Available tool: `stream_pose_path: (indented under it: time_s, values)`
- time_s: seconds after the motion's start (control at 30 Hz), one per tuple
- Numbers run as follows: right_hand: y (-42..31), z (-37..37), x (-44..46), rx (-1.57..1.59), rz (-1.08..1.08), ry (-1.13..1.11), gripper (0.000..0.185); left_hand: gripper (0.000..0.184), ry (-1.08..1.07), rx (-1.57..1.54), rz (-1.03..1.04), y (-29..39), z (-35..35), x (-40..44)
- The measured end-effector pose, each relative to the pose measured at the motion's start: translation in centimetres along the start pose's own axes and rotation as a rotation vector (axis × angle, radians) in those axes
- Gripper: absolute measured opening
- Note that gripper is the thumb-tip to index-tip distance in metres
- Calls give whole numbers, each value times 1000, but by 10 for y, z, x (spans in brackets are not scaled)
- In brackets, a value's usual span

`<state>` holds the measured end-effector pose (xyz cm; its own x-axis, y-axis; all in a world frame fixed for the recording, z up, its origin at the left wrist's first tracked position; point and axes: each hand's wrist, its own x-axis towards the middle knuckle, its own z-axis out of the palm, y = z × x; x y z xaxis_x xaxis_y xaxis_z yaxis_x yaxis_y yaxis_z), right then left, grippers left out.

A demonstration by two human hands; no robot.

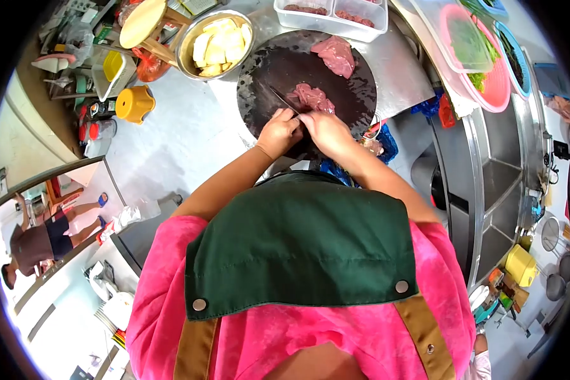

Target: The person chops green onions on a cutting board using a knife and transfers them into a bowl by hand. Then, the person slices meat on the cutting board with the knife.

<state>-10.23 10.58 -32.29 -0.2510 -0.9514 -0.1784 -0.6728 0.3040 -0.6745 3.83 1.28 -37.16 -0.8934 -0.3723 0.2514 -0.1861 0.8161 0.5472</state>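
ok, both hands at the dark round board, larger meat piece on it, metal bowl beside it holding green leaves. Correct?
No: the head view shows the metal bowl holding pale yellow pieces, not green leaves. Rest stands: left hand and right hand at the dark round board, larger meat piece on it.

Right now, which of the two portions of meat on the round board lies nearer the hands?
The rumpled heap of meat, just beyond the hands. The other portion, a smoother single piece, lies farther off, by the board's rim.
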Motion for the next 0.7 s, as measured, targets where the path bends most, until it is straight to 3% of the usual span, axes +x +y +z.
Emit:
stream_pose_path:
  time_s: [0.07, 0.2, 0.27, 0.43, 0.5, 0.6, 0.7]
  values:
    - [-4, 2, 33, 11, -87, 137, 44, 25, 58, -37, 65, 6, -2, 6]
    - [-9, -41, 38, 362, 250, -70, 48, 26, 156, -56, 42, 11, -7, 6]
    - [-4, -50, 7, 192, 32, 83, 43, 28, 175, -68, 57, 12, -6, 3]
    - [4, -35, -74, -14, -26, 101, 32, 27, 169, -29, 48, 13, -6, 4]
    - [10, -31, -87, -52, 74, 28, 32, 26, 156, -11, 43, 13, -7, 4]
    - [15, -20, -62, -104, -52, 15, 34, 21, 212, -43, 65, 10, -2, 4]
    - [-9, -9, 0, -61, 25, -21, 44, 20, 19, -27, -3, 6, -6, 3]
